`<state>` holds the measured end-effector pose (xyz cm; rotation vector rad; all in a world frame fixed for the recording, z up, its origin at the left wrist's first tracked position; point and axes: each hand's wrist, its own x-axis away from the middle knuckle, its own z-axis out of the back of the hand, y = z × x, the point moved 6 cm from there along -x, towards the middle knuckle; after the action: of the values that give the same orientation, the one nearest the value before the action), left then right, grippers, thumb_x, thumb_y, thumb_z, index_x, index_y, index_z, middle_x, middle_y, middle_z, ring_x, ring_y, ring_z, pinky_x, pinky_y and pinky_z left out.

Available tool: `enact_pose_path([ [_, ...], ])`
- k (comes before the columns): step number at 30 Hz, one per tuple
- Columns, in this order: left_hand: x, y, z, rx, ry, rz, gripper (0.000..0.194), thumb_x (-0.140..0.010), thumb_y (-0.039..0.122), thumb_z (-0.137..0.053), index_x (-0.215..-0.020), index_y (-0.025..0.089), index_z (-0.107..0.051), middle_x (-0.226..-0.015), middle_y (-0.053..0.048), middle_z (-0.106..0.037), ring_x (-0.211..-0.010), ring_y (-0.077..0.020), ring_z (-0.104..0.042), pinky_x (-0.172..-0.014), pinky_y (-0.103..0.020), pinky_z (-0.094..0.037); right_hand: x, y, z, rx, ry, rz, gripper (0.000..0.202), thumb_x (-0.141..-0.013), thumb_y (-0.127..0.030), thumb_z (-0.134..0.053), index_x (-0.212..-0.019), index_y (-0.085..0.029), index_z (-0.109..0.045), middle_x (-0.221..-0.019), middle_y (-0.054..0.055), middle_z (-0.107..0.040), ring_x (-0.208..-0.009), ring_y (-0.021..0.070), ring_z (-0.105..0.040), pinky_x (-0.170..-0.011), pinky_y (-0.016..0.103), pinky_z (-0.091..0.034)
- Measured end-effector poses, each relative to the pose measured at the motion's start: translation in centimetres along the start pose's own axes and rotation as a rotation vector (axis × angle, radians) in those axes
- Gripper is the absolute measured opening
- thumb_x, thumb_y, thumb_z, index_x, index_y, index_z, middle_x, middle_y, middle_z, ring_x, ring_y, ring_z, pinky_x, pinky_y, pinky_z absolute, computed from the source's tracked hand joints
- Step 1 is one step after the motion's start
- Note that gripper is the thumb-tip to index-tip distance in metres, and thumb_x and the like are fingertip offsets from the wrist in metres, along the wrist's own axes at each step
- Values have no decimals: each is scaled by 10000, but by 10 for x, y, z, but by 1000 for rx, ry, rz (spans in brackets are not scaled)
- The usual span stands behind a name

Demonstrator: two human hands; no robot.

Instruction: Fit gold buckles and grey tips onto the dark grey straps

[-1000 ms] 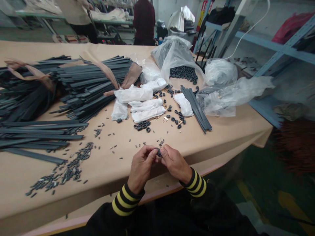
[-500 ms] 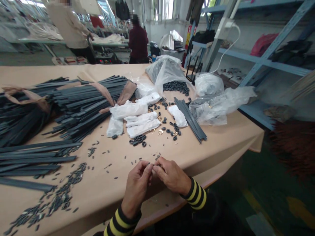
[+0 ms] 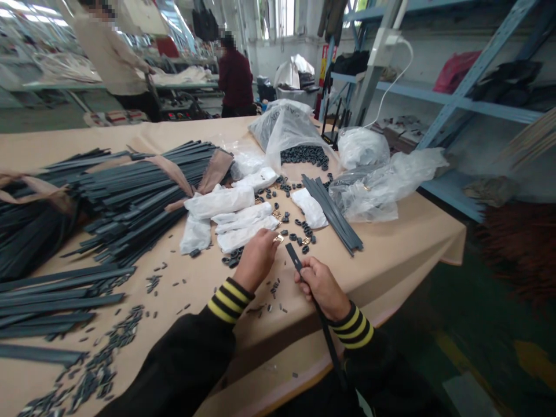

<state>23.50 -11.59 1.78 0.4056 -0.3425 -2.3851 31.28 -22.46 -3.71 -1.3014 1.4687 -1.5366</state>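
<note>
In bag (image 3: 271, 128), loops (image 3: 304, 155); L hand (image 3: 257, 260) at buckle (image 3: 279, 238), grip unclr; R hand (image 3: 324, 288) clamps strap (image 3: 293, 255).

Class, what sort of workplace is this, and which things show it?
Probably a workshop or factory for belts or straps: bundled dark strips, heaped small dark loops, and a gold-coloured buckle-like piece in the left hand.

Past the near edge of the table (image 3: 391, 255), the dark strap's (image 3: 326, 335) lower end is lost against dark clothing (image 3: 391, 376), while the left hand (image 3: 258, 260) partly hides a gold-coloured fitting (image 3: 278, 238).
</note>
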Motion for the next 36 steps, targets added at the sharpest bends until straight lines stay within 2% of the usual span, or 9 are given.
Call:
enact_pose_path([
  [3, -27, 1, -23, -140, -131, -65, 204, -826, 162, -386, -874, 123, -580, -844, -112, -567, -749, -199, -581, -664, -303, -442, -2, 2, 2, -93, 43, -28, 104, -770, -259, -436, -833, -177, -422, -589, -76, -444, -336, 13, -268, -289, 124, -194],
  [7, -33, 4, -36, -205, -200, -108, 219, -816, 105, -348, -862, 109, -562, -808, -129, -559, -746, -230, -582, -653, -331, -436, -3, 1, 1, -47, 29, 0, 153, -784, -317, -459, -827, -173, -431, -557, -78, -424, -333, 14, -266, -292, 130, -198],
  [16, -21, 5, -26, -199, -150, -56, 224, -796, 70, -320, -918, 102, -506, -901, -164, -535, -771, -252, -575, -634, -367, -438, -3, 0, 2, -23, 7, 49, 162, -776, -325, -487, -757, -174, -431, -531, -77, -426, -345, 23, -289, -311, 137, -228],
  [20, -2, 1, -16, -98, -76, -32, 142, -784, 87, -362, -856, 118, -480, -802, -98, -556, -734, -200, -565, -650, -328, -444, -3, -3, 2, -44, -4, 45, 204, -757, -343, -522, -711, -156, -457, -525, -67, -418, -348, 20, -278, -309, 144, -210],
  [22, 15, 2, -9, 157, -50, 22, 85, -807, 162, -392, -855, 142, -459, -722, -38, -552, -663, -157, -559, -609, -285, -453, -2, -5, 2, -30, 11, 65, 223, -744, -353, -550, -774, -135, -512, -545, -54, -438, -364, 21, -296, -324, 148, -222],
  [26, 58, 6, -10, 1029, -85, 291, 201, -779, 301, -509, -902, 147, -470, -696, 0, -569, -589, -114, -559, -557, -247, -466, 3, -9, -8, 53, -46, 135, 270, -746, -358, -561, -880, -124, -566, -608, -23, -498, -418, 38, -355, -384, 165, -282],
  [28, 75, 8, -13, 1158, -87, 398, 231, -756, 309, -550, -898, 134, -500, -735, -17, -592, -603, -107, -566, -585, -246, -473, 6, -13, -13, 160, -54, 194, 229, -760, -347, -548, -801, -125, -588, -580, -23, -487, -461, 60, -386, -433, 181, -316],
  [31, 89, 7, -12, 1100, -54, 416, 213, -769, 306, -530, -892, 133, -533, -759, -36, -610, -620, -119, -572, -599, -258, -477, 12, -20, -19, 342, -50, 276, 173, -771, -301, -541, -751, -137, -592, -623, -7, -531, -574, 102, -473, -547, 211, -373],
  [36, 95, 13, 8, 499, 12, 103, 163, -798, 206, -451, -845, 166, -601, -772, -56, -585, -683, -153, -548, -640, -284, -437, 24, -32, -30, 630, -78, 355, 114, -791, -259, -525, -741, -163, -560, -640, -6, -552, -615, 121, -507, -577, 225, -353],
])
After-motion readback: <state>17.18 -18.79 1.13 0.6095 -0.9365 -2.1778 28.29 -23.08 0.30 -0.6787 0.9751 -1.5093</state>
